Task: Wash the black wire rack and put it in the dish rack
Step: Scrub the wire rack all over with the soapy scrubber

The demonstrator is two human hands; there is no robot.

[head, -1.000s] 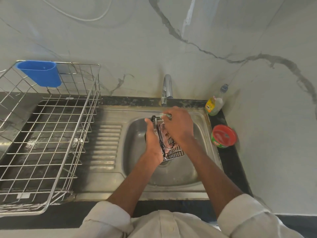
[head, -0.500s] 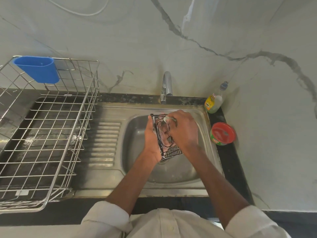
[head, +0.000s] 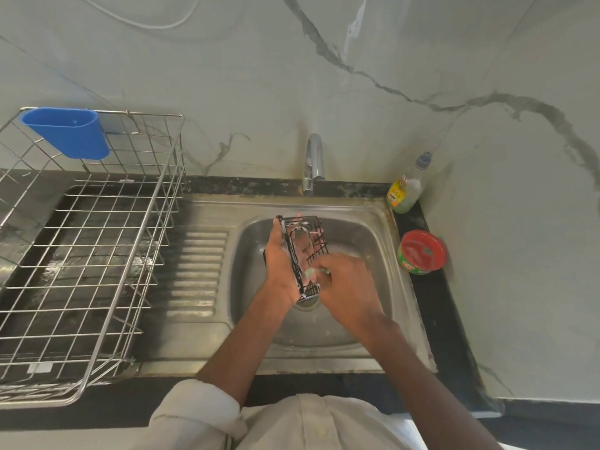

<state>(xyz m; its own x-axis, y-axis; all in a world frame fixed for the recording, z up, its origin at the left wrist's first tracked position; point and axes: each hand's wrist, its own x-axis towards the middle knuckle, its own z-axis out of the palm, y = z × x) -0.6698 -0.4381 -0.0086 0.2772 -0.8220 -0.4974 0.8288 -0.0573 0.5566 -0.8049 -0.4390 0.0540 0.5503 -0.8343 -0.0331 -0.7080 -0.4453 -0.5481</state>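
A person stands at a steel sink (head: 383, 219) and looks down at two busy hands. The left hand (head: 281, 264) holds a small black wire rack (head: 303, 251) up on its edge, over the sink bowl and just above the drain. Its fingers go round the back of the rack and its thumb side lies along the left rim, so it grips the rack. White soap foam sits on the wires.

The right hand (head: 344, 284) is at the lower right part of the rack. Its fingers are curled, and they pinch a small green scrubber (head: 312, 272) that is pressed against the wires. Only a bit of the scrubber peeks out.

The tap (head: 313, 164) stands behind the sink, near the wall. I cannot tell if water is running.

To the left, a big silver dish rack (head: 97, 254) sits on the counter. A blue cup holder (head: 68, 131) hangs on its back rim. The black wire rack is well apart from it.

On the right side of the sink stand a soap bottle (head: 407, 190) and, nearer, a round red tub (head: 422, 251).
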